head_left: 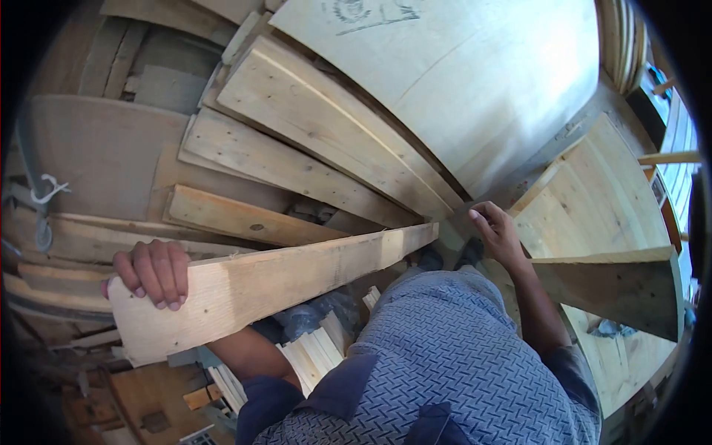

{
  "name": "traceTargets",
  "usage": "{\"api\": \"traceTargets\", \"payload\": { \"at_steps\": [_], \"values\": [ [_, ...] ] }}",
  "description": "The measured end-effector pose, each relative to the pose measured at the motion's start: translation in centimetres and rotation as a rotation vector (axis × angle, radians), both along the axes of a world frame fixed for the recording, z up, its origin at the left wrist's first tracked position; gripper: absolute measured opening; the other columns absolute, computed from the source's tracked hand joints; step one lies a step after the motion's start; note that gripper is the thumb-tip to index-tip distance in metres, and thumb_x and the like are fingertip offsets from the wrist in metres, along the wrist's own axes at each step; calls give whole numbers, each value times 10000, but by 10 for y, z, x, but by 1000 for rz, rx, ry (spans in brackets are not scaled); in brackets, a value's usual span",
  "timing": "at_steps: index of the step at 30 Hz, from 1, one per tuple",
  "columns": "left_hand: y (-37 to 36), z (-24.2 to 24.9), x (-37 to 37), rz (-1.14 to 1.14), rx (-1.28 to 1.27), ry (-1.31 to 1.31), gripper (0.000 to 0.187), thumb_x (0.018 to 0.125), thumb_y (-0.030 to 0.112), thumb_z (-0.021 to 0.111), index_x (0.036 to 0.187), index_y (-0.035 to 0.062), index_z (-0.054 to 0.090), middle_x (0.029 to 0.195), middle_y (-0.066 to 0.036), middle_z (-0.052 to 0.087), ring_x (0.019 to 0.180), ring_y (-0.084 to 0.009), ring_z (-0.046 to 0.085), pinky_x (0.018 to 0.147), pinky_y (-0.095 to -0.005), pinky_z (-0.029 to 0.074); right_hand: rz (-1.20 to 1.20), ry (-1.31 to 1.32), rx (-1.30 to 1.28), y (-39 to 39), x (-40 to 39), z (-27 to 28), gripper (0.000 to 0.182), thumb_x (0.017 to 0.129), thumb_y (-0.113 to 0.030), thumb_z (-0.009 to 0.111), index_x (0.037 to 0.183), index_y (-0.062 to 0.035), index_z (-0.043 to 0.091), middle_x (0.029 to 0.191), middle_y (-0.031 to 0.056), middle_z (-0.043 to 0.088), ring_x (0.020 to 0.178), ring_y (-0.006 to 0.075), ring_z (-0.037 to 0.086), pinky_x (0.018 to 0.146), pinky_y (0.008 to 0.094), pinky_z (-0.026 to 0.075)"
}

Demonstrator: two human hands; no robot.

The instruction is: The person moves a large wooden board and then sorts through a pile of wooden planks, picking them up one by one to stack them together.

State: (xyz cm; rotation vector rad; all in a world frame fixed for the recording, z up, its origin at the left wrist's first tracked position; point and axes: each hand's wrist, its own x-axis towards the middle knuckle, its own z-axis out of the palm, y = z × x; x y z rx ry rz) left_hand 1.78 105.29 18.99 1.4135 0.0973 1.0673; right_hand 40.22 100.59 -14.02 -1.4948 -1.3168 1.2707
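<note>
Two hands: one plank between them — a person in a blue patterned shirt point(452, 356) looks down on a pile of timber.
Plank: a long pale plank point(274, 285) runs on a slant from lower left to upper right, held clear above the heap of boards, its far end tapering towards the right hand.
Left hand: the left hand point(152, 271) grips the plank's near, wide end — fingers point(167, 285) curled over the top edge and shut on the wood.
Right hand: the right hand point(495, 231) hangs just beyond the plank's far end, fingers loosely bent; whether it touches the plank cannot be told, and nothing shows in its grasp.
Behind the plank: loose boards point(297, 159) lie fanned and overlapping, a short knotted one just above the plank's middle.
Above the plank: a broad pale sheet point(482, 81) with dark stamped marks near its top edge fills the upper right.
Right of the plank: a light wooden surface point(601, 200), with a dark-faced board point(615, 293) jutting across it beside the right forearm.
Below the plank: a bundle of thin pale slats point(315, 356) sits against the left arm.
Left of the plank: a white cord point(46, 191) loops over darker boards.
</note>
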Motion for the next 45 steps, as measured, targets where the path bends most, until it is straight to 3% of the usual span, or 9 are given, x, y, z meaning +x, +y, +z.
{"api": "traceTargets", "payload": {
  "at_steps": [19, 25, 32, 35, 38, 40, 41, 42, 45],
  "values": [
    [25, -14, 56, -128, 21, -11, 517, 970, 511, 387, 680, 88, 447, 528, -101, 550, 417, -182, 563, 397, -271, 478, -15, 52, 37, -15, 0, 5, 300, 874, -290, 663, 950, -3, 620, 787, 80, 612, 713, 158, 575, 652, 291, 470],
    [24, -11, 81, -234, -7, 28, 712, 894, 732, 244, 650, 92, 439, 520, -93, 524, 407, -179, 508, 407, -286, 414, 342, 118, 361, 0, -44, 54, 513, 762, -356, 751, 1106, -13, 586, 1045, 135, 603, 950, 264, 586, 815, 371, 474],
    [26, -4, 114, -343, -72, 46, 745, 882, 754, 195, 605, 98, 416, 476, -90, 502, 356, -173, 475, 377, -275, 407, 339, 83, 809, 16, -105, 99, 494, 830, -336, 686, 1158, -1, 531, 1039, 160, 595, 972, 295, 579, 821, 384, 467],
    [32, -4, 129, -382, -108, 22, 758, 868, 771, 199, 584, 101, 410, 451, -77, 477, 330, -175, 428, 375, -278, 404, 282, 399, 354, 11, -119, 91, 399, 880, -369, 633, 1005, -2, 536, 835, 78, 562, 760, 154, 531, 685, 302, 432],
    [54, -9, 140, -635, -127, -48, 746, 894, 714, 254, 735, 40, 533, 650, -150, 587, 477, -221, 530, 448, -294, 458, 65, 359, 443, 13, -121, 80, 386, 886, -372, 627, 984, -10, 534, 777, 43, 529, 727, 103, 485, 646, 274, 414],
    [43, 5, 152, -126, -357, 2, 716, 911, 632, 302, 1085, -18, 548, 1086, -227, 583, 793, -276, 599, 620, -338, 515, -68, 287, 366, 2, -119, 82, 356, 907, -359, 605, 980, -17, 539, 783, 26, 533, 736, 105, 493, 661, 271, 422],
    [63, -2, 143, 36, -51, 157, 679, 926, 530, 353, 1348, -1, 386, 1378, -177, 409, 1088, -288, 529, 842, -388, 484, -193, 354, 418, -2, -119, 87, 338, 921, -353, 589, 978, -23, 545, 792, 11, 535, 741, 100, 494, 669, 264, 424],
    [72, -9, 131, -4, -68, 137, 679, 926, 530, 353, 1348, -1, 386, 1378, -177, 409, 1088, -288, 529, 842, -388, 484, -313, 418, 478, -8, -117, 92, 322, 935, -347, 573, 976, -29, 550, 802, -3, 537, 746, 95, 495, 678, 257, 425],
    [105, -27, 88, 505, 158, 260, 548, 934, 333, 520, 1344, -12, 400, 1316, -146, 472, 1135, -222, 526, 921, -346, 442, -582, 308, 468, -25, -95, 84, 315, 969, -352, 521, 988, -38, 548, 826, -30, 535, 766, 77, 495, 694, 228, 419]
  ]
}}
